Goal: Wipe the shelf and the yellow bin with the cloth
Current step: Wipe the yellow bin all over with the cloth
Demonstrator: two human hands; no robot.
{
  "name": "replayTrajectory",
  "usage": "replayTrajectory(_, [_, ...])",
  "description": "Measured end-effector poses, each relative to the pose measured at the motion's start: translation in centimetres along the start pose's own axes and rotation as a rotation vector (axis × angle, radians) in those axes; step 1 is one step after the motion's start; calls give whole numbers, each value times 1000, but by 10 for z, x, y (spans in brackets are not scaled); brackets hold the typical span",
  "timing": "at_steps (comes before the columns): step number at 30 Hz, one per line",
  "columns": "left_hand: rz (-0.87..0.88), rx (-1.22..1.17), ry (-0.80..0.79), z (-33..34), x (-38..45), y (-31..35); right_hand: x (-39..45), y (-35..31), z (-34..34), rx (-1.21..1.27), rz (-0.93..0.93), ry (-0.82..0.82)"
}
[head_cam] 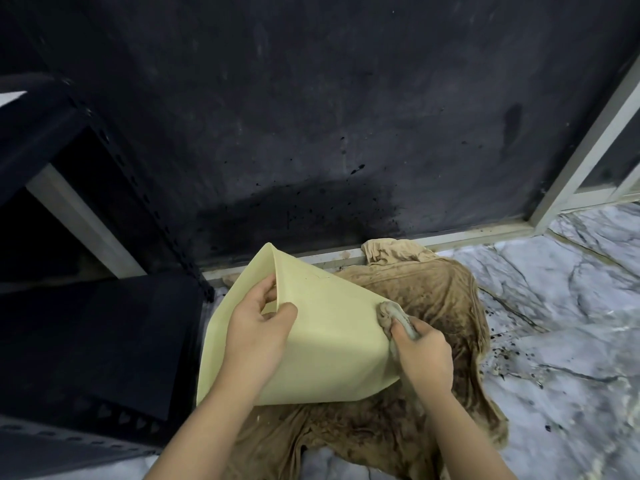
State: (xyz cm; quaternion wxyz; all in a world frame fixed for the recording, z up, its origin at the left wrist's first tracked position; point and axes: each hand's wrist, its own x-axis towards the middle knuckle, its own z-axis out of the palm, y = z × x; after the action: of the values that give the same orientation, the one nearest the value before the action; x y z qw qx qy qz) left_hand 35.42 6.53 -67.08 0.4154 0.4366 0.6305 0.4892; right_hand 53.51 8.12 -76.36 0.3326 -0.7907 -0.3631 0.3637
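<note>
The pale yellow bin [322,341] lies tipped on its side over the floor, its mouth turned to the left. My left hand [258,336] grips its rim, thumb outside and fingers inside. My right hand [424,355] is closed on a bunched grey-brown cloth [393,315], which presses against the bin's right edge. The dark metal shelf [93,337] stands to the left, its lower board right beside the bin.
A large dirty brown cloth [433,299] is spread on the marbled floor [561,306] under the bin. A dark stained wall [311,116] rises behind, with a pale frame [588,147] at right. Dark specks dot the floor at right.
</note>
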Motion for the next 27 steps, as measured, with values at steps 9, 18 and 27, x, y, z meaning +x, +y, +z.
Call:
replayTrajectory(9, [-12, 81, 77, -2, 3, -2, -31, 5, 7, 89, 5, 74])
replayTrajectory(18, [82, 67, 105, 8, -6, -7, -69, -52, 33, 58, -418, -10])
replayTrajectory(27, [69, 61, 141, 4, -3, -15, -27, -58, 34, 73, -250, -47])
